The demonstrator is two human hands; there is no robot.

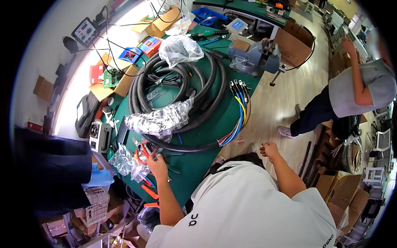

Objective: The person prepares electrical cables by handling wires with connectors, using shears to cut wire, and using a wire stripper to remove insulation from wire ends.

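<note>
My left hand (pixel 158 167) is at the near left of the green bench, its fingers drawn together beside red-handled pliers (pixel 143 152). What sits between those fingers is hidden. Over the floor, right of the bench, my right hand (pixel 269 151) is curled closed; whatever it may hold does not show. A thick black cable (pixel 221 82) lies coiled on the bench. Its cut end fans into blue, yellow, brown and red-and-white wires (pixel 240 111), several tipped with metal lugs (pixel 237 83). Crumpled clear plastic wrap (pixel 159 120) rests across the coil, and a plastic bag (pixel 180 50) covers its far side.
A blue-grey bench vise (pixel 254 57) stands at the far right corner of the bench (pixel 194 165). Open cardboard boxes (pixel 124 84) line the left edge. Orange-handled tools (pixel 149 192) lie near my left forearm. Another person (pixel 359 87) stands on the right, near more boxes (pixel 341 194).
</note>
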